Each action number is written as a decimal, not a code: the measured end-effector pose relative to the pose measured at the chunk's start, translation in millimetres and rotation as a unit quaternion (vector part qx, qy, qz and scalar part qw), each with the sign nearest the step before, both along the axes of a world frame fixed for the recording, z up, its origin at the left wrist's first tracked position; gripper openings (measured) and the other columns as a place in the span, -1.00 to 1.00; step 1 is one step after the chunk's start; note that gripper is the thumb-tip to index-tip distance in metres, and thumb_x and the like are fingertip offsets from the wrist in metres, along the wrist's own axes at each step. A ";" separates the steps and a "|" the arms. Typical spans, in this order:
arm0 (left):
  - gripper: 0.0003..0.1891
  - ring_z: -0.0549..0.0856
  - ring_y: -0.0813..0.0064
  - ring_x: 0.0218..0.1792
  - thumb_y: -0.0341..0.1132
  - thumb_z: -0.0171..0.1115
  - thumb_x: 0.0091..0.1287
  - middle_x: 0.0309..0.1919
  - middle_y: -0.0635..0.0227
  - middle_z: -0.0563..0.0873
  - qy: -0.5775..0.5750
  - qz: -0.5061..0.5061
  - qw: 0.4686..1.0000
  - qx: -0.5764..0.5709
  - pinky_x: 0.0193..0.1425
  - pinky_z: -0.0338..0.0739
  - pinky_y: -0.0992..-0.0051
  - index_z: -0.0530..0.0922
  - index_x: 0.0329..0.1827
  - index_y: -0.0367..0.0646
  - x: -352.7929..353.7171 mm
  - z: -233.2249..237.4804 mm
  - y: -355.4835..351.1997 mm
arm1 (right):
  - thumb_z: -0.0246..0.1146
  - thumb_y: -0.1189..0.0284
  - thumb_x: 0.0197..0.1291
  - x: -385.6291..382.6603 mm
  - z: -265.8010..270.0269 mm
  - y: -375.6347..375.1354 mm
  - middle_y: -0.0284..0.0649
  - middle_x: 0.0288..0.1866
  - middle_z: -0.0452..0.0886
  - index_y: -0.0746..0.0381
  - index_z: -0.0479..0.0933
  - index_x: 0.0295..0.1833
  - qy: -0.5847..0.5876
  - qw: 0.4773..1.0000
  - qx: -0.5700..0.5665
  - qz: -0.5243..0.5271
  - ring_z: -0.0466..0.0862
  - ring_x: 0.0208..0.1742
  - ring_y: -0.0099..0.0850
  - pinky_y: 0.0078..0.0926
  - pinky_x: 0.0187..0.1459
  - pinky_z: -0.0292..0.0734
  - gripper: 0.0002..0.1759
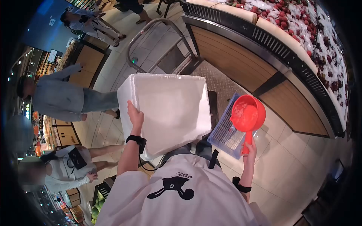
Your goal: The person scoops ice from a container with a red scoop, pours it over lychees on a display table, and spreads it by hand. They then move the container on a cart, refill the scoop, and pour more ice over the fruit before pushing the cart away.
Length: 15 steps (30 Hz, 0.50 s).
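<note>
A large white foam box (171, 109) is in front of my body, its open side facing me and its inside bare. My left hand (135, 116) grips the box's left rim, fingers lying along the edge. Off to the right, my right hand (249, 148) is closed round the handle of a red plastic scoop (260, 118). Some whitish, ice-like bits lie in the scoop's bowl. Below the scoop stands a blue plastic basket (222, 130), partly covered by it.
A metal platform trolley (141, 35) stands beyond the box. Along the right runs a display counter (233, 52) with red fruit on ice (283, 19). Several people are on the left, one in grey (60, 92) close to the box. Green produce (97, 205) lies at lower left.
</note>
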State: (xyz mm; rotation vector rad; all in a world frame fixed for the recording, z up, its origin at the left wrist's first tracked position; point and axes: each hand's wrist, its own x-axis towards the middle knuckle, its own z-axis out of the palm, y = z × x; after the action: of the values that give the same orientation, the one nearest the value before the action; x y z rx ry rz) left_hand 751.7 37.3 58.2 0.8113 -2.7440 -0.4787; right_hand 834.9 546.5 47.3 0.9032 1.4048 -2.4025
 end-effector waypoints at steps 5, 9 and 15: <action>-0.24 0.14 -0.05 0.33 -0.67 -0.05 -0.09 0.29 -0.17 0.17 0.024 -0.053 0.998 -0.009 0.41 -0.05 0.22 0.01 0.32 -0.45 -2.7 2.0 -1.5 | 0.08 0.44 0.14 -1.0 -9.0 -13.8 -0.23 -0.43 0.42 0.24 0.16 0.33 0.003 1.000 0.010 -0.003 0.42 -0.69 -0.56 -0.66 -0.75 0.29 -0.40; -0.23 0.11 -0.05 0.34 -0.68 -0.04 -0.10 0.29 -0.19 0.16 0.012 -0.075 0.997 0.006 0.43 -0.07 0.21 0.00 0.32 -0.47 -7.5 6.9 2.9 | 0.07 0.52 0.14 -5.3 -18.0 -28.4 -0.22 -0.42 0.45 0.21 0.08 0.38 -0.019 1.000 -0.022 0.005 0.44 -0.69 -0.53 -0.63 -0.72 0.34 -0.34; -0.23 0.08 -0.09 0.34 -0.69 -0.02 -0.11 0.27 -0.26 0.14 0.002 -0.094 0.996 0.002 0.46 -0.13 0.23 -0.03 0.30 -0.54 -11.1 8.6 -14.8 | 0.10 0.53 0.11 -31.5 -37.2 -57.8 -0.24 -0.42 0.46 0.15 0.08 0.39 -0.035 0.995 0.025 0.086 0.45 -0.69 -0.53 -0.63 -0.74 0.36 -0.30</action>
State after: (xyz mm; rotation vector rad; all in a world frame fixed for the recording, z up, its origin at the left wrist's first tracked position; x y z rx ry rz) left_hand 740.6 22.5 66.8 0.5533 -2.8301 -0.5225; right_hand 803.4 488.7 10.2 0.8336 1.4593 -2.1979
